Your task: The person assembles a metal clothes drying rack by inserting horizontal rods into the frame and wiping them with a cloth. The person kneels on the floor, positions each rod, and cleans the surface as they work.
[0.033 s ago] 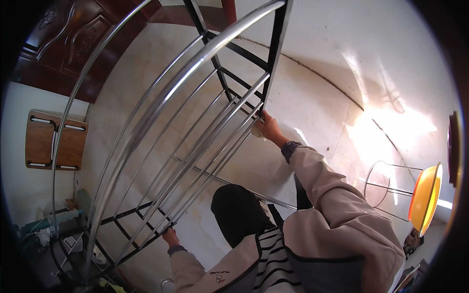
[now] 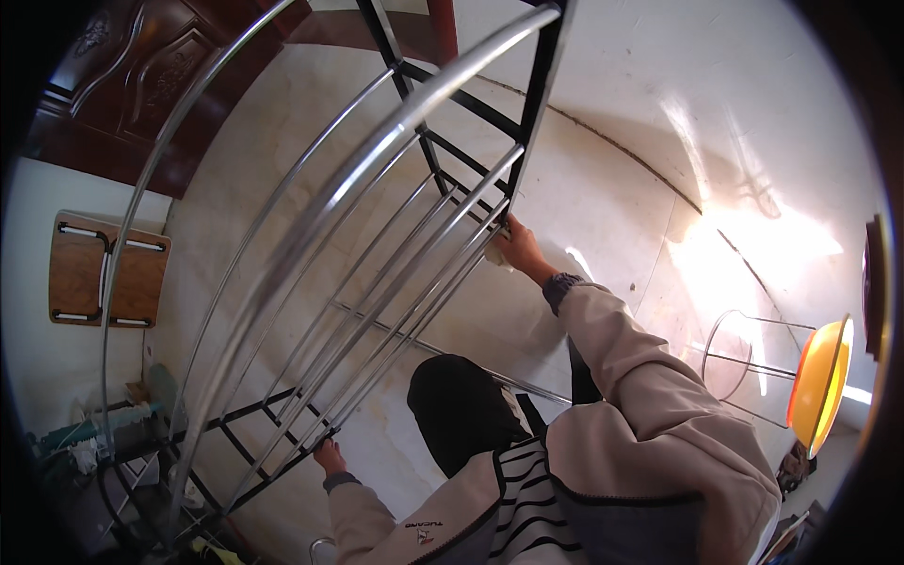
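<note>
A metal rack [image 2: 311,215], with silver tubes running between two black ladder-like end frames, stretches diagonally from the lower left to the top centre, in front of the person. The right hand [image 2: 524,247] is closed around the inner edge of the upper end frame [image 2: 460,101], with its fingers curled and partly hidden by the metal; something pale, too small to identify, shows just beneath it. The left hand [image 2: 329,456] grips the near corner of the lower end frame [image 2: 237,444], its fingers bent over the bar, though the exact closure of the fingertips is hard to see.

The black-clad knee [image 2: 457,414] is between the two arms, beside the tubes, above the pale floor [image 2: 621,245]. Well to the right, a yellow basin [image 2: 827,386] rests on a thin-legged stand [image 2: 753,365]. At the left, a folded wooden table [image 2: 132,282] leans below a dark red panelled door [image 2: 151,85].
</note>
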The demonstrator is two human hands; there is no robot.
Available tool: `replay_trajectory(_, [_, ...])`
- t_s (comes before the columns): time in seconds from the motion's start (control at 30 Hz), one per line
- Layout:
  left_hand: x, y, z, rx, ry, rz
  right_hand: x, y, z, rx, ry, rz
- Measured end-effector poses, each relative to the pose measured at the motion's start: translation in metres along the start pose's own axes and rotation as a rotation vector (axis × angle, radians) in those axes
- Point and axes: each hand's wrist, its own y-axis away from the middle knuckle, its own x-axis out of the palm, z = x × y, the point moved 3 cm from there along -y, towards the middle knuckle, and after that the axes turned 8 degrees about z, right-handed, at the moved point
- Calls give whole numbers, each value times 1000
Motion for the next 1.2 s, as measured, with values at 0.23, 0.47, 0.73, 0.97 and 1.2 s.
replay_trajectory(0.23, [-20,-10,20,-115,-138,31,-1,6,12,2,0,38])
replay_trajectory(0.47, [104,129,-14,166,-568,149,-23,46,-14,224,-227,-20])
replay_trajectory(0.73, [400,213,-26,213,-241,1220,64,130,9,554,-984,463])
replay_trajectory(0.97, [458,163,-6,165,-293,1098,24,107,26,414,-537,711])
replay_trajectory(1.2, [520,156,-25,319,-144,713,-52,35,35,-108,-134,169])
